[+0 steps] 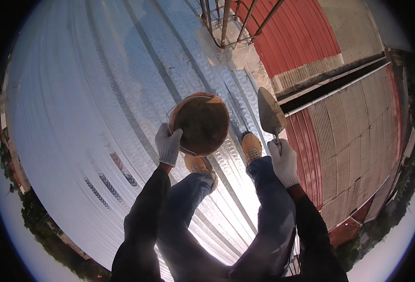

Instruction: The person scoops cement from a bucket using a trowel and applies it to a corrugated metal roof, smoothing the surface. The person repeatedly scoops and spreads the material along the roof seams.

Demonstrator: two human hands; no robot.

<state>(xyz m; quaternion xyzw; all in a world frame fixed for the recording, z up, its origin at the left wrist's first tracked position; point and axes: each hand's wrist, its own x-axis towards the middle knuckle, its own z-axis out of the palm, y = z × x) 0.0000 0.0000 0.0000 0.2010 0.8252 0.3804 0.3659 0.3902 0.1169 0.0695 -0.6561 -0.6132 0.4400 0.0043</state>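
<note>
My left hand point(169, 144), in a white knit glove, grips the rim of a round reddish bucket point(201, 124), thumb over the edge. The inside of the bucket looks dark and dirty; how full it is I cannot make out. A thin wire handle hangs against its left side. On the other side my right hand point(282, 162), gloved the same way, is closed round the handle of a pointed trowel point(270, 112). The trowel's blade points up and away from me, with greyish residue on it. Bucket and trowel are apart, both held above the roof.
I stand in tan shoes point(252, 146) on a silvery ribbed metal roof point(99, 94). Ahead, a rusty metal frame point(225, 28) rises from a patch of pale mortar point(245, 56). Right of me are the roof's edge, red roofing sheets point(292, 37) and a dark gap point(334, 87) before weathered corrugated roofing point(353, 150).
</note>
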